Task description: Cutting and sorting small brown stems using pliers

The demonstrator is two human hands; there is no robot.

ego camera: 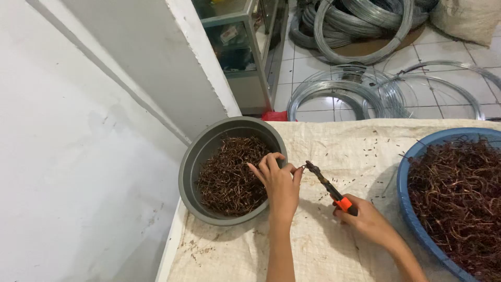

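- The left hand (279, 183) sits right at the 3 o'clock rim of the grey basin (194, 162), fingers curled, thumb and forefinger pinching a small bit of brown wire (300, 167).
- The right hand (368, 219) is closed round the orange-and-black grips of a pair of pliers (329, 187) – the tool slants up toward 10 o'clock and its nose meets that pinched wire bit just beside the left thumb.
- The grey basin is packed with short rusty-brown wire pieces (232, 175).
- Over at 3 o'clock, a blue tub (404, 183) holds a bigger tangled heap of the same brown stuff – well apart from the hands.
- Everything rests on a pale woven cloth (334, 141) with little scraps scattered about.
- Up at 12 o'clock, coils of silvery wire (339, 91) lie on the tiled floor.
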